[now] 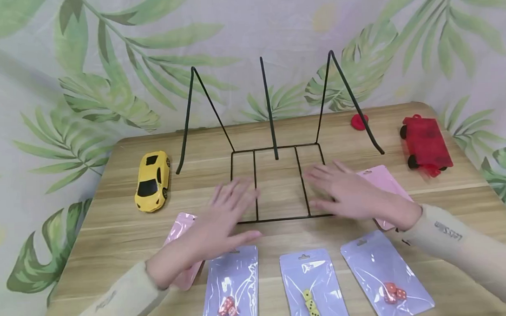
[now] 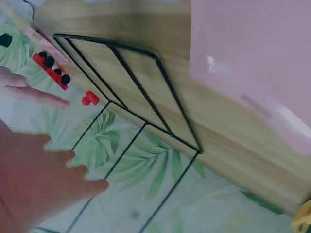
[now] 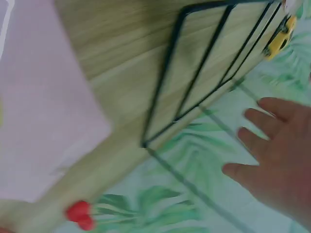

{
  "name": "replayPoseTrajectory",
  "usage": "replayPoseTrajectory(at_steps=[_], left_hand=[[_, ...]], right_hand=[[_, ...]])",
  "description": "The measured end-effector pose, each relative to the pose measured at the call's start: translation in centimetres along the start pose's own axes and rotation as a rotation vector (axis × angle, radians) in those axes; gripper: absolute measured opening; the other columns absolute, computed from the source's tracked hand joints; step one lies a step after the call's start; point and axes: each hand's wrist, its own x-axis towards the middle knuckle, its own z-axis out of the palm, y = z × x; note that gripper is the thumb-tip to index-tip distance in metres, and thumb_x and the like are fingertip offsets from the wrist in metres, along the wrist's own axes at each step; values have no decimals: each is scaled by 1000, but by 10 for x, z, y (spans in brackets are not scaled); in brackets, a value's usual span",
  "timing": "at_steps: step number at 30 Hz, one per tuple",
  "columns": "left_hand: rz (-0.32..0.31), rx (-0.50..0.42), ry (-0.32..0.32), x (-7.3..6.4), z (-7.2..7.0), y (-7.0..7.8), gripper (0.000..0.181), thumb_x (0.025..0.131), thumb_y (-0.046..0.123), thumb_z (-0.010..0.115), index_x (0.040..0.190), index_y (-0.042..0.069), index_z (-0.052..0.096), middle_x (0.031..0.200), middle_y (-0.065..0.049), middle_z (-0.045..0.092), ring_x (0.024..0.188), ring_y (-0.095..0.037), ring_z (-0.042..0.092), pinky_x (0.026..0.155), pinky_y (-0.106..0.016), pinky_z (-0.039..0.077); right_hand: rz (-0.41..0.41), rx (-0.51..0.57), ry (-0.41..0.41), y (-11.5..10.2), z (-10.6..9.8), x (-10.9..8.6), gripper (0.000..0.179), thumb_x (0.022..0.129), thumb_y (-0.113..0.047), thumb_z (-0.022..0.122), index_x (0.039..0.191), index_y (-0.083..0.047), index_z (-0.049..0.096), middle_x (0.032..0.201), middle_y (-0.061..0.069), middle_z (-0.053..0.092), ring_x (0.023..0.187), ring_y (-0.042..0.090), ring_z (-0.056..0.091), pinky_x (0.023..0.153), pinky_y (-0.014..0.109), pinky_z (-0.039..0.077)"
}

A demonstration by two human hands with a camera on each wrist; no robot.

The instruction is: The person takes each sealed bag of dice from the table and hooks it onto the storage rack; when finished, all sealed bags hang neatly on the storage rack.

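Observation:
Both hands hold nothing. My left hand (image 1: 223, 219) is spread palm down, its blurred fingertips over the left side of a black wire rack (image 1: 280, 219). My right hand (image 1: 348, 192) is spread likewise at the rack's right side. The rack has a flat barred base on the wooden table and three bent prongs rising at its back. Under my left forearm lies a pink pouch (image 1: 182, 225), partly hidden; another pink pouch (image 1: 387, 181) shows beneath my right wrist. In the right wrist view the right fingers (image 3: 257, 141) are straight and apart.
Three lilac pouches lie along the front: left (image 1: 236, 282) and right (image 1: 378, 260) with red dice, middle (image 1: 303, 270) with yellow dice. A yellow toy car (image 1: 152, 180) stands left, a red toy vehicle (image 1: 427, 142) right. A small red piece (image 1: 358, 122) sits behind the rack's right prong.

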Motion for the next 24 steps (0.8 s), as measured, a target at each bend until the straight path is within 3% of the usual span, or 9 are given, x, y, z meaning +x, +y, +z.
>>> replayPoseTrajectory(at_steps=[4,7,9,12,15,17,20,24], left_hand=[[-250,-144,192,-38,-3,-15,75,94,48,60,152,9,33,156,-17,35,142,-40,35,114,-62,33],[-425,-219,277,-70,-1,-31,67,93,34,66,146,3,40,145,-24,44,131,-44,44,105,-65,39],[-524,-212,266,-88,3,-40,65,91,29,68,143,-1,42,139,-29,46,124,-48,48,101,-66,41],[-633,-162,174,-104,11,-52,66,90,31,69,140,-3,43,132,-33,49,116,-51,52,95,-67,44],[-693,-136,54,-109,22,-58,76,87,45,70,139,-4,44,128,-33,52,113,-50,55,91,-64,47],[-705,-138,6,-108,29,-60,85,83,55,70,139,-4,45,127,-31,55,112,-47,57,89,-61,50],[-713,-158,-5,-104,34,-62,94,78,62,72,139,-4,45,125,-28,58,109,-41,59,87,-57,52],[-719,-176,19,-101,34,-66,92,76,53,78,138,-6,44,110,-19,65,94,-29,61,76,-45,53]], right_hand=[[190,227,57,35,-7,22,48,98,-28,56,136,2,55,134,23,61,125,39,58,105,55,46],[318,375,107,68,-11,41,45,97,-22,58,134,4,55,125,27,64,115,40,62,97,53,51],[349,411,129,87,-10,54,46,96,-18,59,135,6,54,122,28,65,112,41,63,95,53,52],[372,426,133,107,-7,66,45,94,-16,61,133,7,55,120,29,65,112,42,62,96,52,51],[406,359,133,118,-5,70,37,93,-15,61,124,4,63,113,25,70,108,41,65,90,50,52],[441,308,142,123,-3,70,29,92,-15,62,117,0,69,109,22,72,105,40,66,84,49,51],[471,270,159,127,-1,69,23,92,-13,62,109,-3,73,107,19,74,104,40,67,83,49,52],[456,276,177,128,5,71,18,91,-12,64,102,-2,74,104,19,74,103,39,68,87,51,51]])
